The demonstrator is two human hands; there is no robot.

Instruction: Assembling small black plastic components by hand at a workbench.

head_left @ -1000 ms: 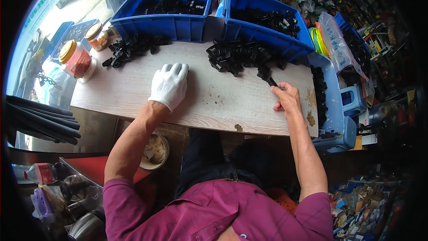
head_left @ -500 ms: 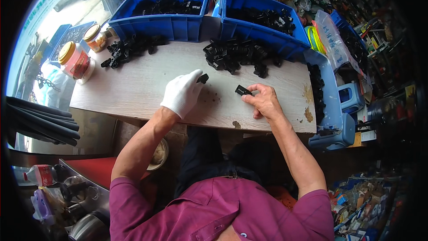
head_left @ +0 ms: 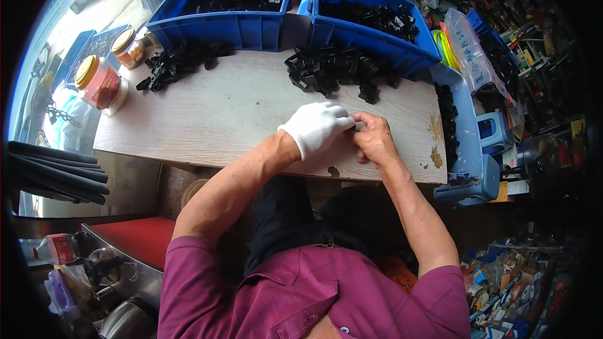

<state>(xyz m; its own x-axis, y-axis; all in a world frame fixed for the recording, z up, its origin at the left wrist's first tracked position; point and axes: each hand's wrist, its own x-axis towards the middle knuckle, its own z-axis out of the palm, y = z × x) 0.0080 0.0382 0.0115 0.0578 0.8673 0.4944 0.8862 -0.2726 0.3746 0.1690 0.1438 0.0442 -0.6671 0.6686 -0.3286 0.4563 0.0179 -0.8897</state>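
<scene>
My left hand [head_left: 317, 129], in a white knitted glove, reaches across to my bare right hand [head_left: 375, 139], and their fingertips meet above the table. Both hands are closed, fingers bent around small black plastic parts that are almost wholly hidden; only a dark bit shows between the fingertips. Beyond the hands lies a pile of black plastic parts [head_left: 339, 69]. Another heap of similar black parts [head_left: 176, 66] rests at the far left of the table.
Two blue bins [head_left: 220, 34] [head_left: 377, 44] of black parts stand along the back of the wood-grain table [head_left: 188, 113]. Two yellow-lidded jars [head_left: 103, 88] [head_left: 130, 50] sit at the left edge. A light-blue tub [head_left: 463, 132] adjoins the right edge.
My left hand has moved right to meet my right hand, which has stayed nearly in place. The black parts, visible in each hand before, are now mostly covered by fingers.
</scene>
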